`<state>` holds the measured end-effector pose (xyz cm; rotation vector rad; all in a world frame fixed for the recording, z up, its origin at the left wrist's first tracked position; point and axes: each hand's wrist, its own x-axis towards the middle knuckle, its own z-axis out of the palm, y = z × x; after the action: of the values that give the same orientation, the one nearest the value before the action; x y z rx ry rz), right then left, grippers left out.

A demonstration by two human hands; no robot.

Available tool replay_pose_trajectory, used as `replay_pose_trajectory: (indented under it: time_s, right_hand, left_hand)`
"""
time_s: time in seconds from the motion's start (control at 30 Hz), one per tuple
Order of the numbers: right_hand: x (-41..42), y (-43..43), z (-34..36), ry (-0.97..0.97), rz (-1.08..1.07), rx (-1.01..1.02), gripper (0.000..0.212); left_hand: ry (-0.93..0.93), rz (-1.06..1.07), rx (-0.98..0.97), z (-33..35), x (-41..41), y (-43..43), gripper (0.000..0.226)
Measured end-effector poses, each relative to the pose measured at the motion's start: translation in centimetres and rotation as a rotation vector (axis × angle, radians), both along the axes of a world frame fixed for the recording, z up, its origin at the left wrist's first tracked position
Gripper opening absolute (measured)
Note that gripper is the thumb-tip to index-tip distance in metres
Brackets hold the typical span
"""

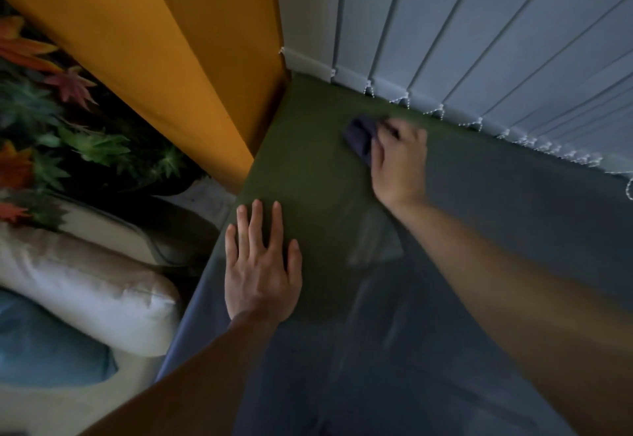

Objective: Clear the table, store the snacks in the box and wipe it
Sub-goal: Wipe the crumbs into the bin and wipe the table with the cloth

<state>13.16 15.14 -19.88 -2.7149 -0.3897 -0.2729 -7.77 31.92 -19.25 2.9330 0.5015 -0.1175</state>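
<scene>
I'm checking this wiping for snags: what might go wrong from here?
The right hand wipes the dark blue cloth close to the pale vertical blinds; it may catch their white bead chain. The left hand presses flat by the left edge of the glossy table and might slip off.

Left hand [262, 264]: palm down, flat, fingers straight and slightly spread.
Left forearm [191, 374]: bare, enters from lower left.
Right hand [399, 158]: reached far forward, fingers curled round dark cloth [359, 137]; blurred.
Right forearm [513, 281]: bare, extended from lower right.
</scene>
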Motion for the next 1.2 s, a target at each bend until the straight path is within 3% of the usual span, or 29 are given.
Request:
replay_pose_trajectory:
  time_s: [0.1,0.23,0.3,0.43,0.5,0.6,0.7,0.73,0.9,0.97,1.13,1.2]
  right_hand:
    - [0.7,1.7,0.6,0.043,-0.149,0.057,0.032]
    - [-4.8,2.6,0.8,0.058,0.291,0.106,0.027]
    - [-3.8,1.1,0.8,0.017,0.389,0.059,0.027]
    - [1.7,-0.1,1.2,0.0,0.002,0.036,0.027]
    - [0.8,1.2,1.5,0.037,-0.067,0.053,0.025]
    - [-4.9,2.7,1.5,0.067,0.15,0.144,0.026]
    - [-7.4,0.8,1.3,0.065,0.418,0.099,0.034]
    - [-6.2,0.1,1.3,0.032,0.398,0.085,0.034]
    - [-1.1,-2.3,1.8,0.02,-0.117,0.136,0.022]
    - [-3.9,-1.1,1.5,0.031,-0.07,0.151,0.019]
    - [-11.3,-1.2,1.0,0.09,0.293,0.132,0.032]
    - [-9.7,-2.0,1.2,0.069,0.214,0.132,0.029]
  left_hand:
    - [-0.004,0.001,0.0,-0.1,0.1,-0.1,0.064]
    - [-0.017,0.001,0.011,-0.2,0.1,0.0,0.064]
    - [-0.013,0.002,0.014,-0.2,0.0,0.0,0.063]
    - [-0.003,0.007,0.007,-0.1,0.1,-0.1,0.064]
    - [-0.002,0.004,0.009,-0.1,0.1,-0.1,0.064]
    - [-0.009,0.003,0.008,-0.1,0.1,0.0,0.064]
    - [-0.006,0.001,0.004,-0.2,0.0,0.0,0.064]
    - [-0.009,0.001,0.001,-0.2,0.0,0.0,0.064]
    - [-0.006,0.006,-0.019,-0.2,0.0,0.0,0.064]
    - [-0.013,0.011,-0.026,-0.3,0.0,0.0,0.064]
    - [-0.051,0.024,-0.083,-0.3,-0.3,0.2,0.07]
    - [-0.057,0.017,-0.112,-0.3,-0.6,0.4,0.071]
